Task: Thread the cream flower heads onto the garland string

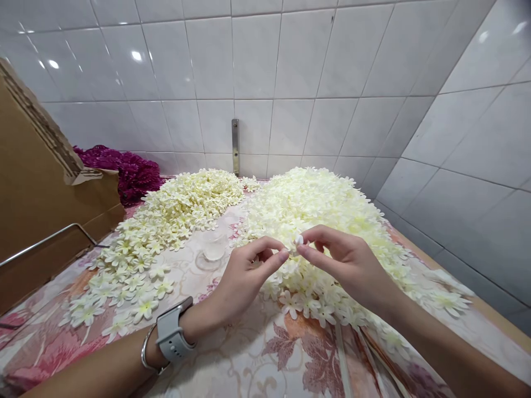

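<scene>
head view: our right hand [352, 268] pinches a small white piece [299, 240], our left [249, 276] pinched beside it, its catch unclear, likely for close fitting

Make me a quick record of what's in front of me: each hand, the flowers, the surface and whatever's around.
Left hand: thumb and forefinger pinched together; anything between them too small to tell
Right hand: fingers pinching a small white piece
Wearing: watch and bracelet, left wrist
Pale flowers: left heap, larger right heap
Purple flowers: far left, beside cardboard
Between heaps: clear dish
Surface: patterned cloth
Backdrop: tiled wall
</scene>
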Demonstrator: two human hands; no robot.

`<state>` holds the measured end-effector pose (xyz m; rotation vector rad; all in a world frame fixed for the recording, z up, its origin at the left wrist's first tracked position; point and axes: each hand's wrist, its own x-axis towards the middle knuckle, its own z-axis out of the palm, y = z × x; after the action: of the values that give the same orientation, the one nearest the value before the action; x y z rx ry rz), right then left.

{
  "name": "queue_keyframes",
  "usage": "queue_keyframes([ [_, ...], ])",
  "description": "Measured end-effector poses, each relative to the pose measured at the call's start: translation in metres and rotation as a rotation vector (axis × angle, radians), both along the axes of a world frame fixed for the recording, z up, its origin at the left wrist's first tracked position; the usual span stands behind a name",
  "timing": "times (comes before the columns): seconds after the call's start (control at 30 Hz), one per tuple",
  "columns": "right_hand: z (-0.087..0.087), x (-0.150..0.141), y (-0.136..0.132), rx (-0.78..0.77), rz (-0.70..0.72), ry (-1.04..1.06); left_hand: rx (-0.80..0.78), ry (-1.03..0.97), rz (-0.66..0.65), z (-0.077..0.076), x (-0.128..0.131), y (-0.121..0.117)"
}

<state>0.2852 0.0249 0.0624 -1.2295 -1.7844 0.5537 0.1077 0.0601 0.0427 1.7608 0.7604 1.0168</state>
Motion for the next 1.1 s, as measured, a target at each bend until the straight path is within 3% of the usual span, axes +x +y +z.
queue_keyframes([
  [0.17,-0.006,-0.002,0.001,-0.042,0.07,0.003,-0.043,0.015,-0.015,0.001,0.0,0.003],
  [0.47,-0.014,-0.014,-0.003,0.187,0.011,-0.085,0.272,0.141,0.227,-0.002,0.0,-0.006],
  [0.67,-0.012,-0.017,-0.007,0.008,-0.039,0.038,0.426,0.154,0.132,-0.007,-0.002,-0.008],
  [0.93,-0.01,-0.013,-0.004,-0.092,-0.075,0.213,0.19,0.144,0.185,-0.002,0.0,-0.003],
  [1.1,-0.011,-0.009,-0.001,-0.163,-0.054,0.274,0.15,0.141,0.146,-0.001,0.0,0.0],
])
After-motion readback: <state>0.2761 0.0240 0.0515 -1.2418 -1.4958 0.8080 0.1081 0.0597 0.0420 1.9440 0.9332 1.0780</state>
